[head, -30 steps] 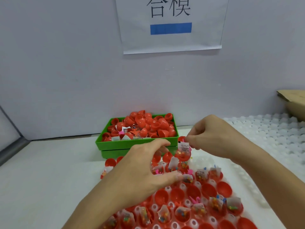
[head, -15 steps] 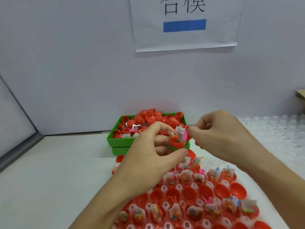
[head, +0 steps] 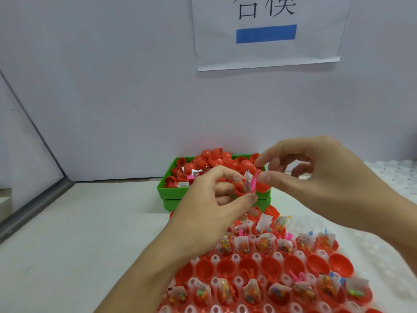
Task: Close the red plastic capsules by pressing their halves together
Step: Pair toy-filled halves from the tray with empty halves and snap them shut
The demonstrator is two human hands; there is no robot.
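Pinched between the thumb and curled fingers of the left hand (head: 212, 206), a filled red capsule half (head: 240, 190) sits raised above the table, a small paper slip (head: 248, 177) and a pink plastic piece (head: 254, 182) sticking out of its open top. Just to its right, touching or nearly touching it, a second red half (head: 264, 186) is held by the right hand (head: 316, 177), thumb tip against its near edge and forefinger reaching over the top; the other fingers of that hand are loosely curled, and how firmly they close on the half cannot be told. The two halves are side by side and not yet pressed together. At far left, a grey metal strip (head: 33, 208) runs along the base of a side panel where it meets the white table (head: 79, 233). Behind the hands, against the pale wall, a green bin (head: 168, 190) stacked on another is heaped with loose red capsule halves (head: 214, 159). Above it, a white paper sign (head: 267, 32) with black characters and a blue bar hangs on the wall. Below the hands, a tray (head: 255, 258) holds rows of open red halves, many filled with small packets of coloured beads, one middle row mostly bare. At far right, a white dimpled sheet (head: 392, 175) lies on the table.
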